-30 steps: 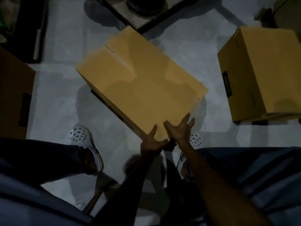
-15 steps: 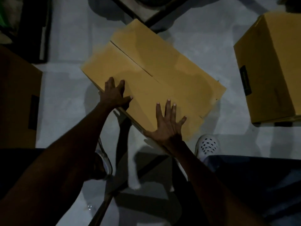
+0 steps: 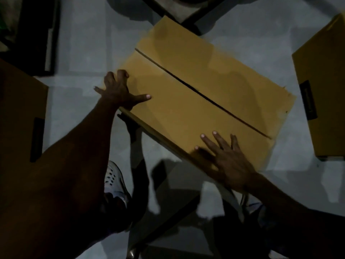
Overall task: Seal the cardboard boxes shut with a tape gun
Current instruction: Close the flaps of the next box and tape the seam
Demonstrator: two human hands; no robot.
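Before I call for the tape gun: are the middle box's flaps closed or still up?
Closed but untaped. Both flaps lie flat on the box, meeting at a bare dark seam.

A dim indoor packing or storage spot, worked at floor level. Pale floor tiles fill the scene, with closed cardboard boxes standing on them: one in the middle, another at the left edge, a third at far right. Dark furniture legs stand at the far side.
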